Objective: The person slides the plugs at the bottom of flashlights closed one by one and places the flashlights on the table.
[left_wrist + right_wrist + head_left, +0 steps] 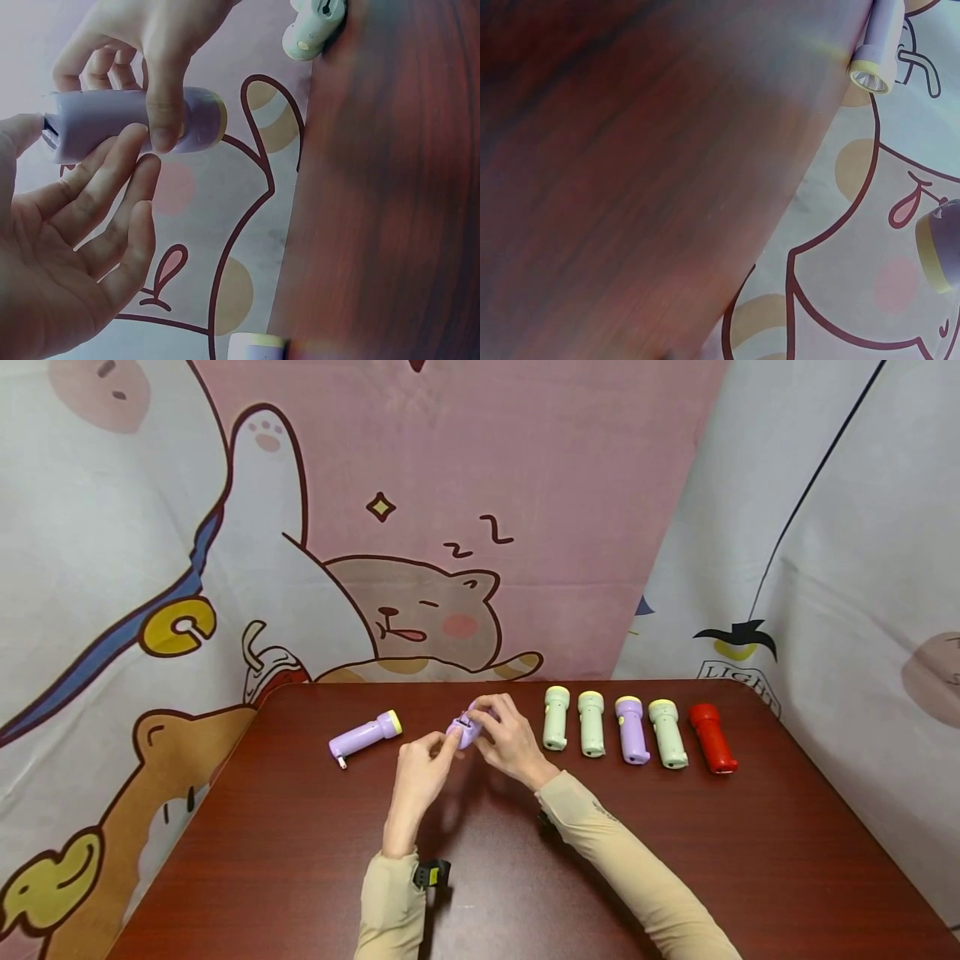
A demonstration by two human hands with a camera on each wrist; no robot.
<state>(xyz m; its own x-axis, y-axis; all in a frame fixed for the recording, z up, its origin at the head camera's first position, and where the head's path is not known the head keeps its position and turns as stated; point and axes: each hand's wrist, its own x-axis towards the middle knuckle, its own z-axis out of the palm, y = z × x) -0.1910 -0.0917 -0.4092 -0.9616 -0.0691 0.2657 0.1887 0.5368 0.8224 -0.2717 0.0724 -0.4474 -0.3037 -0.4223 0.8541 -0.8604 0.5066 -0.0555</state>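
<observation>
Over the table, both hands hold a purple flashlight (466, 733) with a yellow rim, its tail end toward the head camera. My right hand (512, 745) grips the body near the lamp head. With its thumb at the tail end, my left hand (420, 774) pinches the flashlight; in the left wrist view some of its fingers touch the barrel (97, 124) from below. A dark opening or part shows at the tail under that thumb. Only the lamp head (946, 244) appears in the right wrist view, where the right hand is out of sight.
Another purple flashlight (366, 735) lies to the left, a small piece sticking out at its tail. On the right stands a row: pale green flashlights (592, 724), a purple flashlight (632, 731) and a red flashlight (714, 739). A cartoon cloth hangs behind the brown table (300, 877).
</observation>
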